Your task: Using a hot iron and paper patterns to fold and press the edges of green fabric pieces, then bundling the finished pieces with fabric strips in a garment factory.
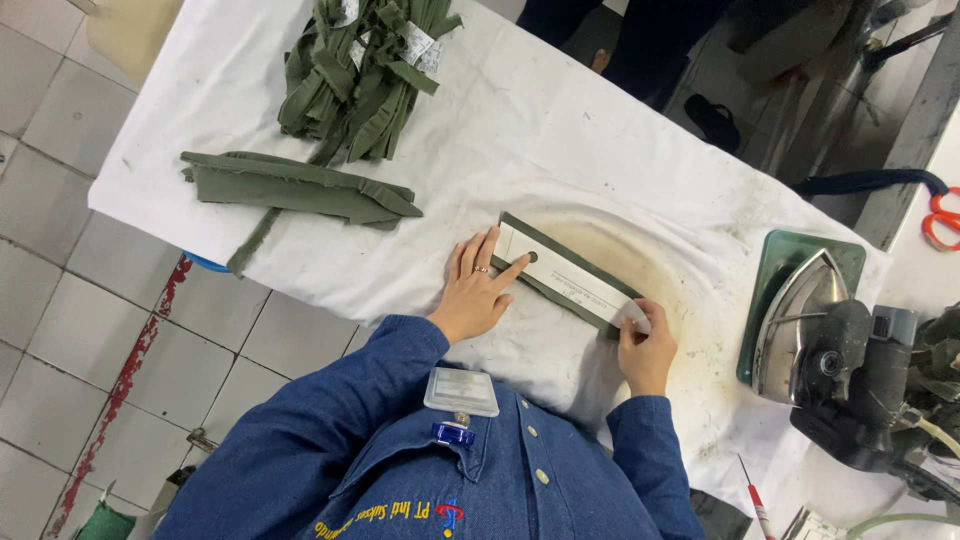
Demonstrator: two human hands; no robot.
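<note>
Olive-green fabric strip (570,295): narrow, lying flat and diagonal on the white-covered tabletop (560,130), upper-left to lower-right. White rectangular template (567,279): laid lengthwise on the strip, green edges showing along both long sides, a small dark hole near its upper-left end.

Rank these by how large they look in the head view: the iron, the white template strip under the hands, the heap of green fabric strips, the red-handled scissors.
1. Heap of green fabric strips
2. Iron, which looks close in size to the heap
3. White template strip
4. Red-handled scissors, cut off by the frame edge, so unsure
</note>
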